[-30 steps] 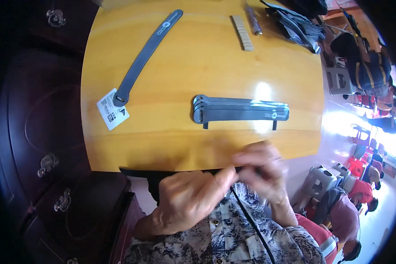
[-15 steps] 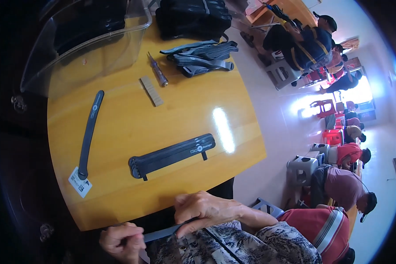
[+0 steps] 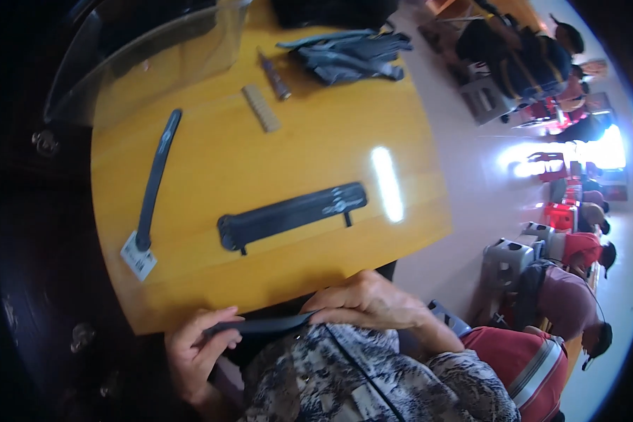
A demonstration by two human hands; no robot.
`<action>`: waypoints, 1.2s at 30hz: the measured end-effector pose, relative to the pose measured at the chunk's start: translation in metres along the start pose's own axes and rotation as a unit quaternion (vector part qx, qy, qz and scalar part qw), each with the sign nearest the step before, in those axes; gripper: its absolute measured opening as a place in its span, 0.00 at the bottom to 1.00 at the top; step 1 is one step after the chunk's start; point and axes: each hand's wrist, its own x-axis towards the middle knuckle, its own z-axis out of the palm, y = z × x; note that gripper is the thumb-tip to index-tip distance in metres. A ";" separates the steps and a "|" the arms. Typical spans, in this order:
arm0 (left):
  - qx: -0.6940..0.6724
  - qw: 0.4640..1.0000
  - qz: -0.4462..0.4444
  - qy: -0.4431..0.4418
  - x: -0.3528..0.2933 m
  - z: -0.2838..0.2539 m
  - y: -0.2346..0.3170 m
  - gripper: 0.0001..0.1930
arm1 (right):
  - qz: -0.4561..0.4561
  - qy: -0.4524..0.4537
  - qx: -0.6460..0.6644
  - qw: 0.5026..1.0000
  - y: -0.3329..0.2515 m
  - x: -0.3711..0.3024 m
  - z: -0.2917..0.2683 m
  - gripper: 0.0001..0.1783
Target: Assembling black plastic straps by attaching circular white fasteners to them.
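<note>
A dark grey strap (image 3: 274, 324) stretches between my two hands just off the near table edge, in front of my patterned shirt. My right hand (image 3: 369, 299) pinches its right end. The left end lies between the thumb and fingers of my left hand (image 3: 198, 348), which curl loosely about it. Beyond them, a stack of dark straps (image 3: 295, 214) with two small tabs lies on the yellow table (image 3: 211, 162). To its left rests a single dark strap (image 3: 160, 176) with a white tag (image 3: 138, 257) at its near end.
Farther back lie a tan ridged strip (image 3: 261, 109), a pointed tool (image 3: 274, 76) and a pile of grey straps (image 3: 352, 56). A clear plastic bin (image 3: 162, 70) stands at the far left, a black bundle (image 3: 330, 10) at the back. Other people sit along the right near grey stools (image 3: 506, 264).
My view has shifted, so the table things sit higher in the picture. My left thumb and fingers have spread apart around the strap's end; my right hand keeps its pinch.
</note>
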 end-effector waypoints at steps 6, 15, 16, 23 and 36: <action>0.053 0.998 -0.023 0.010 0.004 0.007 0.005 0.12 | 0.040 0.003 -0.024 0.999 0.011 -0.002 -0.003 0.15; 0.140 0.986 0.078 -0.042 0.030 0.024 0.001 0.13 | 0.068 0.061 -0.034 0.995 0.024 -0.019 -0.018 0.15; 0.147 0.983 0.103 -0.046 0.033 0.025 0.000 0.13 | 0.096 0.069 -0.035 0.992 0.023 -0.020 -0.022 0.14; 0.158 0.986 0.047 -0.009 0.040 0.017 0.000 0.12 | 0.108 0.116 -0.021 0.987 0.031 -0.018 -0.031 0.12; 0.201 0.966 0.139 0.086 0.119 0.005 0.031 0.07 | 0.112 0.292 0.038 0.949 0.022 0.065 -0.084 0.09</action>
